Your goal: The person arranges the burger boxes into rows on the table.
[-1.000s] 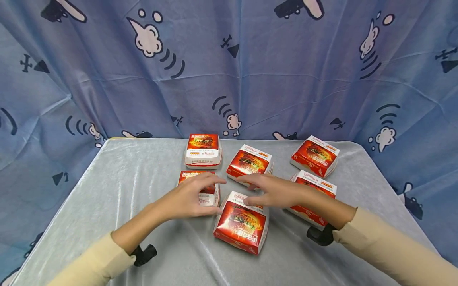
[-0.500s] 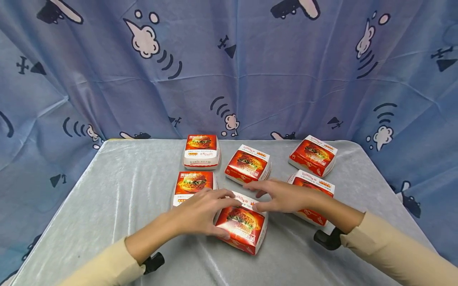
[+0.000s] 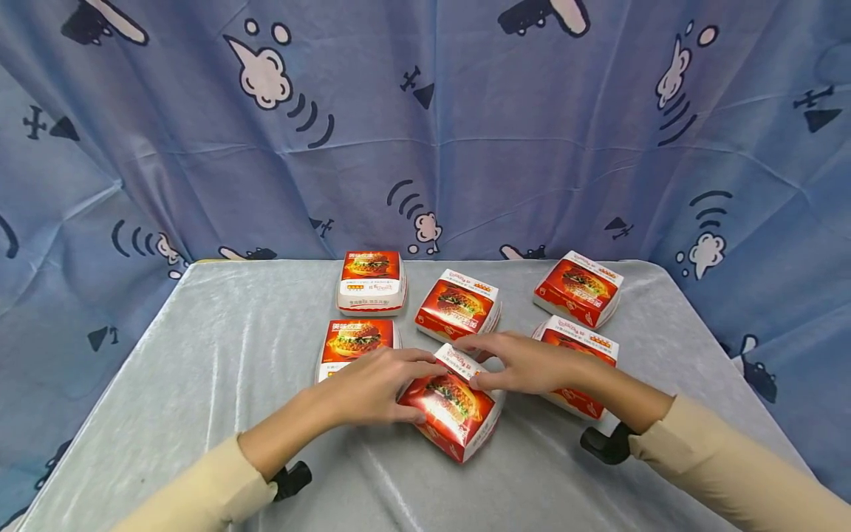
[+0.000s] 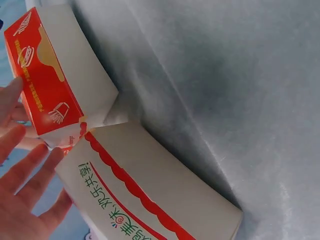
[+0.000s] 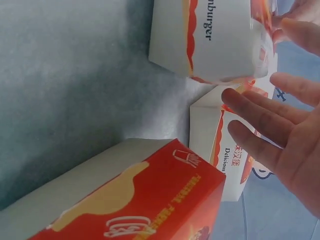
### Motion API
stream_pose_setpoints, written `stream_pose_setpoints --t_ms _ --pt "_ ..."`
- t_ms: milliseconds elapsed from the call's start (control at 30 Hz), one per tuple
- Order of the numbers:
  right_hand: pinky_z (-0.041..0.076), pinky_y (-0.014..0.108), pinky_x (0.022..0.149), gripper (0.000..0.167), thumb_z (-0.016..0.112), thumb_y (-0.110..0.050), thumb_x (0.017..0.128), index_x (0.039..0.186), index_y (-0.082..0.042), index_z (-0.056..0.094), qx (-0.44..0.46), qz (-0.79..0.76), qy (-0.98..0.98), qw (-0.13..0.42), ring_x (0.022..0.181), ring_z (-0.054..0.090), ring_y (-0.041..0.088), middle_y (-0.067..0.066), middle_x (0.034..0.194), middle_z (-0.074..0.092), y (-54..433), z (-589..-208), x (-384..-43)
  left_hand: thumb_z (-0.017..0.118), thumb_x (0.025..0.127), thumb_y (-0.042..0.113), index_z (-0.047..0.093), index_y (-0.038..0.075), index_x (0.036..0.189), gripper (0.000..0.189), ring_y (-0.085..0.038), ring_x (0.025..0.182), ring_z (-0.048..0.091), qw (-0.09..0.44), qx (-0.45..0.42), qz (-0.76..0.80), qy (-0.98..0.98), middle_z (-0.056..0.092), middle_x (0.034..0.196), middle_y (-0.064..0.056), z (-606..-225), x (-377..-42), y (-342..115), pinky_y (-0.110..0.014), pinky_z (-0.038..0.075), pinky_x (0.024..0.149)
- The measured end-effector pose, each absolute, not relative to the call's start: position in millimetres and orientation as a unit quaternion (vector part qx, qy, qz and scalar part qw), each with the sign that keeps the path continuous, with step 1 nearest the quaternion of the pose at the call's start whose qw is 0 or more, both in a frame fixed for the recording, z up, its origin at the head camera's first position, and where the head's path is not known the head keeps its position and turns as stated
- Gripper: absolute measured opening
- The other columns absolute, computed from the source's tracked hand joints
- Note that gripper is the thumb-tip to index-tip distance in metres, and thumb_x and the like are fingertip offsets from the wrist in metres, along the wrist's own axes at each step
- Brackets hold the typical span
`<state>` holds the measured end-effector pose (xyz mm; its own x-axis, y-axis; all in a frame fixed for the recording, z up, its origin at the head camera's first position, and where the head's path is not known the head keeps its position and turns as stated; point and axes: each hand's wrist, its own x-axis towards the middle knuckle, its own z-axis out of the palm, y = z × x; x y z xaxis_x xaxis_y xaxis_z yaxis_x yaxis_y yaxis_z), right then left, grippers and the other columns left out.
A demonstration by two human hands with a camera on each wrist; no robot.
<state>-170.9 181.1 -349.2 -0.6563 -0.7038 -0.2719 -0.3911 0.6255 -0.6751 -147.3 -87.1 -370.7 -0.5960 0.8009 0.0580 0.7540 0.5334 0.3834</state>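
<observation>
Near the middle of the cloth, a red and white cardboard burger box (image 3: 459,414) stands with a corner toward the wearer. My left hand (image 3: 375,388) reaches over its left side, thumb and fingers extended right at the lid. On the far right of the same box is my right hand (image 3: 521,362), fingertips close to the lid's back corner. Straight, spread fingers show in both wrist views, on the left hand (image 4: 25,200) and the right hand (image 5: 295,160). Beside the left hand sits another burger box (image 3: 357,341), partly covered by it. The right forearm crosses a further burger box (image 3: 585,340).
Behind the hands stand more burger boxes: one at back left (image 3: 371,283), one at back centre (image 3: 459,301) and one at back right (image 3: 578,287). Grey velvety cloth (image 3: 219,399) covers the table. A blue patterned curtain (image 3: 372,96) hangs behind it.
My left hand has moved right from above the left box onto the front box. My right hand has shifted slightly right and down. The front box has turned clockwise.
</observation>
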Motion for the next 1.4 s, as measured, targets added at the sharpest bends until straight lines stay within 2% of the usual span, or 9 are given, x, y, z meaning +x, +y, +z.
stream_pose_setpoints --t_ms 167,333,700,900,1167,1400 --pt "0.041 0.056 0.104 0.06 0.066 -0.031 0.096 0.147 -0.007 0.046 -0.323 -0.279 0.87 0.248 0.126 0.052 0.028 0.009 0.142 0.053 181 -348 -171 0.078 0.084 0.029 0.065 0.018 0.133 0.052 -0.013 0.116 0.06 0.046 0.457 0.182 0.869 0.062 0.134 0.0 -371 -152 -84 -0.031 0.05 0.095" --pt "0.038 0.057 0.107 0.061 0.067 -0.032 0.096 0.148 -0.009 0.046 -0.323 -0.259 0.879 0.238 0.133 0.046 0.031 0.01 0.148 0.048 180 -348 -169 0.077 0.084 0.029 0.066 0.018 0.133 0.051 -0.014 0.113 0.061 0.036 0.459 0.174 0.871 0.063 0.133 0.0 -371 -156 -81 -0.033 0.051 0.093" --pt "0.04 0.058 0.104 0.06 0.069 -0.031 0.094 0.147 -0.012 0.047 -0.303 -0.245 0.897 0.209 0.129 0.049 0.032 0.01 0.144 0.051 182 -348 -170 0.076 0.087 0.026 0.068 0.018 0.131 0.045 -0.018 0.117 0.062 0.038 0.463 0.162 0.87 0.063 0.134 -0.003 -368 -161 -79 -0.036 0.051 0.095" --pt "0.039 0.06 0.105 0.062 0.069 -0.031 0.094 0.148 -0.013 0.046 -0.3 -0.239 0.902 0.199 0.132 0.047 0.034 0.01 0.147 0.049 182 -347 -172 0.076 0.088 0.025 0.068 0.019 0.131 0.044 -0.02 0.118 0.062 0.059 0.456 0.167 0.872 0.06 0.138 -0.005 -368 -164 -79 -0.036 0.05 0.097" --pt "0.04 0.057 0.106 0.061 0.069 -0.022 0.094 0.149 -0.008 0.045 -0.326 -0.246 0.894 0.186 0.133 0.047 0.032 0.012 0.147 0.048 181 -349 -176 0.076 0.089 0.027 0.068 0.018 0.13 0.043 -0.02 0.118 0.062 0.061 0.45 0.174 0.874 0.06 0.138 -0.005 -368 -167 -78 -0.036 0.05 0.098" --pt "0.039 0.054 0.108 0.05 0.058 -0.003 0.097 0.145 -0.002 0.047 -0.377 -0.257 0.877 0.151 0.131 0.049 0.031 0.015 0.143 0.052 176 -352 -185 0.076 0.089 0.027 0.068 0.018 0.13 0.043 -0.02 0.117 0.062 0.051 0.455 0.169 0.873 0.061 0.137 -0.004 -368 -167 -77 -0.036 0.05 0.097"
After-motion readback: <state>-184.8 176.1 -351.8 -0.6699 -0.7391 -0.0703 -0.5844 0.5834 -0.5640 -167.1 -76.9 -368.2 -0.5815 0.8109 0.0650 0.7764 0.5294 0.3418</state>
